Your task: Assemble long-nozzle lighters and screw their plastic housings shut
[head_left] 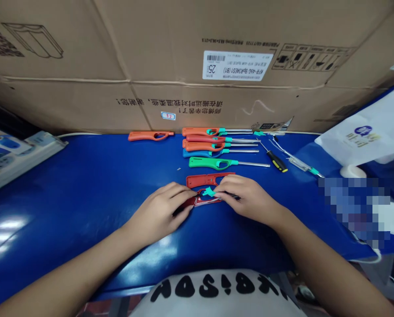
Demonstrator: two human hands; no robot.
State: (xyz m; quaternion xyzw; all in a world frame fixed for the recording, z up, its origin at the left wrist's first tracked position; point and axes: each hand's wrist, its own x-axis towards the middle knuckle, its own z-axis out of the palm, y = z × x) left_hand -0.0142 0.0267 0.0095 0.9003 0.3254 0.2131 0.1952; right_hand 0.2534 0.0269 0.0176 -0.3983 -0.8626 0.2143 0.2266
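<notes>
My left hand (162,211) and my right hand (246,196) meet over a red lighter shell half (202,200) lying on the blue table (85,189). The left fingers pinch its left end. The right fingers pinch a small teal trigger piece (209,192) at the shell's opening. A second red shell half (205,179) lies just behind them.
Behind lie a green long-nosed lighter (217,163), a stack of orange, red and blue lighters (210,141), a lone orange shell (149,135), a black-and-yellow screwdriver (276,159) and metal tubes (296,162). A cardboard box (184,57) walls the back. A white bag (368,132) sits right, a boxed item (15,154) left.
</notes>
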